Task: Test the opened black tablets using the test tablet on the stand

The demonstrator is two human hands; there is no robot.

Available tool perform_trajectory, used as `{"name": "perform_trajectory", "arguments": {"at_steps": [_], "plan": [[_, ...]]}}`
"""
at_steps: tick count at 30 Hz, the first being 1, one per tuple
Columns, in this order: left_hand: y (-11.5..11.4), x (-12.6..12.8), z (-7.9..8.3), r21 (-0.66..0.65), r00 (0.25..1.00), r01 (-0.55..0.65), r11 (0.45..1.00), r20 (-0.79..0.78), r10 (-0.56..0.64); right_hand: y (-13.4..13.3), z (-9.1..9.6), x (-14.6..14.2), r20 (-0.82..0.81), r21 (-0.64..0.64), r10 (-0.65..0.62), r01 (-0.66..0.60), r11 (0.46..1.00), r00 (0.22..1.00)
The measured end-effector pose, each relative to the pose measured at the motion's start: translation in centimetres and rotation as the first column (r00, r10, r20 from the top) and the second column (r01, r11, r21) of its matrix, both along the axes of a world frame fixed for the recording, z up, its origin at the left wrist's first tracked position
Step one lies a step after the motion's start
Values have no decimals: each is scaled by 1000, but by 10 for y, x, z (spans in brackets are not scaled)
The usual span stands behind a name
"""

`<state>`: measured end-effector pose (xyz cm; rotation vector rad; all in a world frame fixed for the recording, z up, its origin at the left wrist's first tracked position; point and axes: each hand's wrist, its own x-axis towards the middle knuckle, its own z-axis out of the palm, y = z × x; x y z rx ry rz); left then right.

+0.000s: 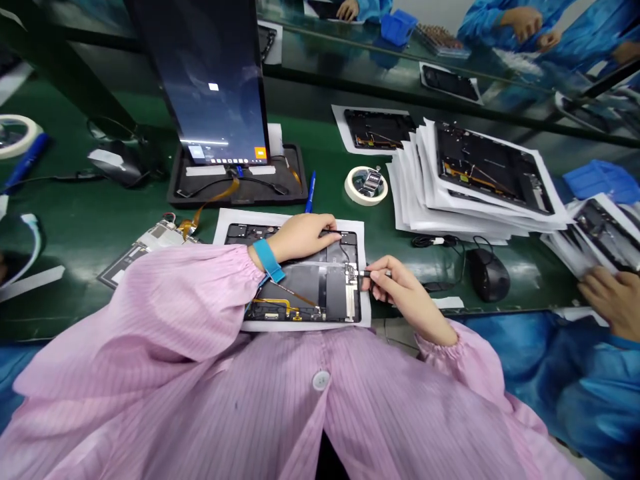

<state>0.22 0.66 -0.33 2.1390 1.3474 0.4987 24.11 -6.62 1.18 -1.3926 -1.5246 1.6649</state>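
Note:
An opened tablet housing (pixel 300 287), its circuit boards and flex cables showing, lies on a white sheet (pixel 367 313) in front of me. My left hand (pixel 305 237) rests across the housing's upper right part, thumb and fingers apart, holding nothing that I can see. A blue wrist strap (pixel 269 260) is round that wrist. At the right edge, my right hand (pixel 393 283) pinches a short dark piece with a pale metal end (pixel 375 273). Its tip meets the housing beside a small board (pixel 351 273); whether it is a plug or a tool is unclear.
A lit tablet screen (pixel 215 100) stands in a black tray (pixel 240 190) behind. To the right are stacked sheets with housings (pixel 450 193), a tape roll (pixel 367 186) and a mouse (pixel 489 275). Loose boards (pixel 145 247) lie left. A co-worker's hand (pixel 613 300) is far right.

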Motion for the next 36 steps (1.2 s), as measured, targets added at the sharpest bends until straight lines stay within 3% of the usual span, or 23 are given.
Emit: {"name": "perform_trajectory", "arguments": {"at_steps": [9, 16, 22, 25, 27, 29, 32, 36], "plan": [[1, 0, 2, 11, 1000, -3, 1000, -19, 3, 4, 2, -5, -35, -54, 48, -50, 997, 998], [0, -2, 5, 14, 998, 24, 1000, -53, -23, 0, -1, -4, -47, 6, -58, 58, 998, 997], [0, -2, 4, 26, 999, 23, 999, -47, -22, 4, -4, -1, -21, -23, 16, -17, 1000, 1000], [-1, -1, 5, 15, 999, 18, 1000, -43, -17, 3, -4, -4, 154, 99, 95, -111, 989, 984], [-1, -1, 6, 8, 999, 9, 1000, -37, -9, -3, -3, -11, 428, 322, 35, -188, 928, 903], [-1, -1, 7, 3, 1000, 4, 1000, -27, -3, -11, -2, -19, 667, 511, -116, -339, 790, 736], [-1, -1, 7, 2, 1000, 6, 1000, -9, -6, -20, -4, -29, 802, 556, -229, -548, 625, 552], [-1, -1, 6, 5, 1000, -3, 1000, 3, 3, -20, -11, -30, 791, 585, -248, -575, 572, 559]]}}
